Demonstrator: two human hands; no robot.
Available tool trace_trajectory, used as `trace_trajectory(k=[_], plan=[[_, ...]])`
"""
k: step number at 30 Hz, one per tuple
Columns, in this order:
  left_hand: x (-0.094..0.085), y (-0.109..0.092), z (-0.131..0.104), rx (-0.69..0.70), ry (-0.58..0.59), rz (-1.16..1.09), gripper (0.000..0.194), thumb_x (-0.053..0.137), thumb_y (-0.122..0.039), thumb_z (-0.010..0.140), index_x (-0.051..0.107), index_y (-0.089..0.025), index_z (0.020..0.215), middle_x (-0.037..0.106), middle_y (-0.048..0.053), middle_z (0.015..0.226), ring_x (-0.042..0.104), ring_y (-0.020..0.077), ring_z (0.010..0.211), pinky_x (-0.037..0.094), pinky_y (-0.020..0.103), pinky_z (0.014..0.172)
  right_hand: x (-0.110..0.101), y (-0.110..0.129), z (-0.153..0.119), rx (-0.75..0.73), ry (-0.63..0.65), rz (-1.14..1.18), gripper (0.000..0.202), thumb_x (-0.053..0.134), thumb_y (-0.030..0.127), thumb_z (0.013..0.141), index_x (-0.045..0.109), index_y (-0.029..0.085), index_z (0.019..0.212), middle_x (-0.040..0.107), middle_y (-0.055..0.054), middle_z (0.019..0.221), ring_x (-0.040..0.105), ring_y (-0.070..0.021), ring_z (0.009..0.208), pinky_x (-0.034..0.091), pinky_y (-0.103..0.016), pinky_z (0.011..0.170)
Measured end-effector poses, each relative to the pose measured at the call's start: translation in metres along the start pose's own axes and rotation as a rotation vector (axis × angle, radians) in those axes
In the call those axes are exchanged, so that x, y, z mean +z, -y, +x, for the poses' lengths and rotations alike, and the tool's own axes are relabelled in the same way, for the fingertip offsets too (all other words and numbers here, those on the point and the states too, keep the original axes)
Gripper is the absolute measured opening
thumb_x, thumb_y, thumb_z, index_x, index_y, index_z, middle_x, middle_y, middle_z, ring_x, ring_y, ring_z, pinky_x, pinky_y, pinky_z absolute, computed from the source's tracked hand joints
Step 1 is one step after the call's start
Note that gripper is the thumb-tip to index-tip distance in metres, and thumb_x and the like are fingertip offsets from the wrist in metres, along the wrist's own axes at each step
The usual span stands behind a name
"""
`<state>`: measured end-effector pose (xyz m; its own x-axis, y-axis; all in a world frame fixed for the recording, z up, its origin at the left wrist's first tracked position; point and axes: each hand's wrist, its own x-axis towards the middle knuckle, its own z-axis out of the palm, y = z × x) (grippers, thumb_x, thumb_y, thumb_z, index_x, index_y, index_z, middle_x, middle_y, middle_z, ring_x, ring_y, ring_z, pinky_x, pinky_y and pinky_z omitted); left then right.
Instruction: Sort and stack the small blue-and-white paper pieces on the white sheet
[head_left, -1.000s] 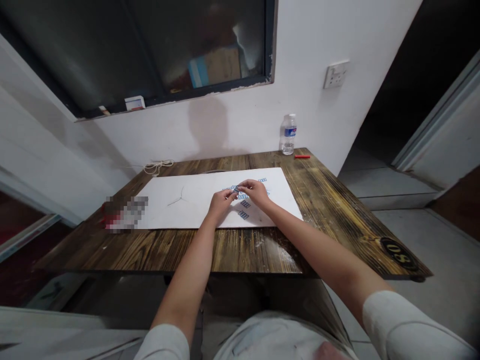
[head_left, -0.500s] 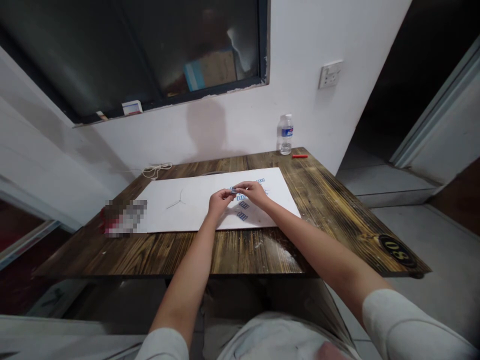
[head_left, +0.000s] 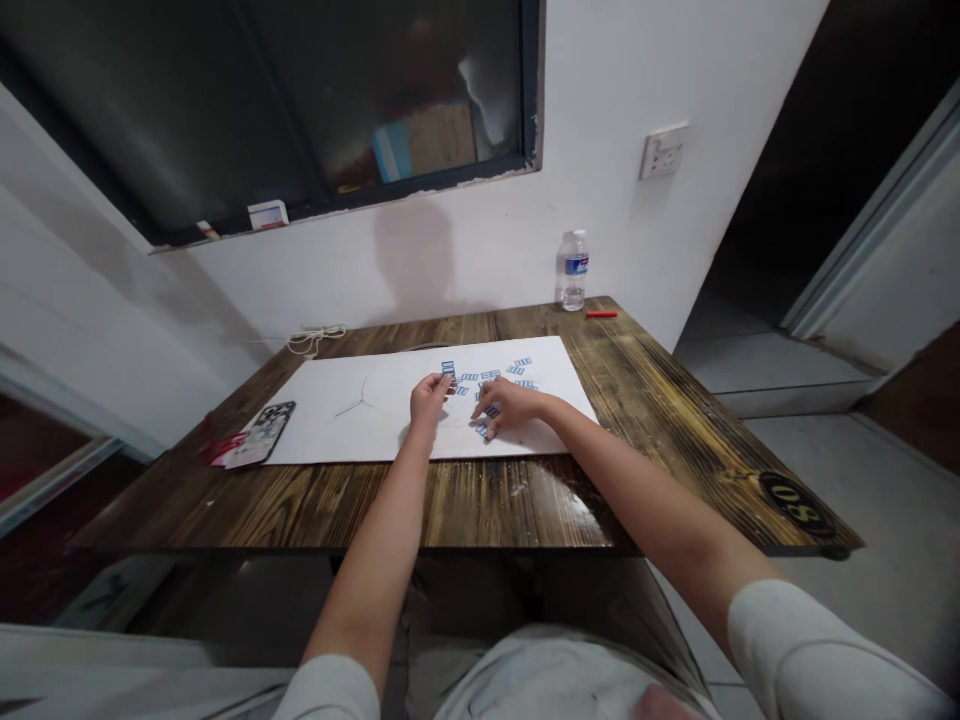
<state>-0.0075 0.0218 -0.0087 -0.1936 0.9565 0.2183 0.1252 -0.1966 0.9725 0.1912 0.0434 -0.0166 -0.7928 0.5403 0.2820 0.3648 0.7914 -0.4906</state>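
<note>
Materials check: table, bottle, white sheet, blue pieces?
Table: probably wood, dark glossy varnish; streaky grain, bright glare near the front edge.
Bottle: likely thin clear plastic, shiny; see-through, with a label.
White sheet: matte, paper or coated board; even white, no clear glare.
Blue pieces: card or plastic, unclear; small, flat-looking, blue-edged.

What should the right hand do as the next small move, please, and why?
Probably, the right hand should carefully lift the blue-striped piece at its fingertips from the white board. The fingers point down at that piece, though whether they grip it is unclear, and the left hand is occupied, holding another striped piece.
</note>
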Motion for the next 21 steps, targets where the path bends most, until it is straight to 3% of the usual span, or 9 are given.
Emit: trace_trajectory(k=[8,15,21], plan=[[0.001,0.002,0.0,-0.017,-0.035,0.015,0.031,0.067,-0.048,0.068,0.064,-0.018,0.077,0.07,0.005,0.076,0.061,0.0144,0.068,0.042,0.023,0.06,0.0,0.016,-0.001,0.095,0.105,-0.176,0.038,0.086,0.037,0.06,0.076,0.036,0.097,0.061,-0.007,0.109,0.047,-0.0267,0.098,0.037,-0.034,0.082],[-0.001,0.005,0.0,-0.049,-0.099,0.051,0.037,0.069,-0.051,0.066,0.069,-0.017,0.081,0.065,0.003,0.069,0.054,0.0129,0.061,0.035,0.021,0.05,-0.002,0.019,0.0,0.017,0.092,-0.08,0.031,0.087,0.029,0.058,0.078,0.026,0.088,0.067,-0.006,0.1,0.05,-0.0228,0.093,0.035,-0.031,0.08],[-0.002,0.006,0.002,-0.004,-0.092,0.04,0.035,0.073,-0.047,0.063,0.073,-0.016,0.081,0.069,0.004,0.072,0.057,0.014,0.065,0.04,0.023,0.056,0.002,0.016,0.003,-0.111,0.096,0.109,0.008,0.079,0.021,0.068,0.076,0.02,0.075,0.072,-0.002,0.08,0.056,-0.0157,0.078,0.037,-0.03,0.083]])
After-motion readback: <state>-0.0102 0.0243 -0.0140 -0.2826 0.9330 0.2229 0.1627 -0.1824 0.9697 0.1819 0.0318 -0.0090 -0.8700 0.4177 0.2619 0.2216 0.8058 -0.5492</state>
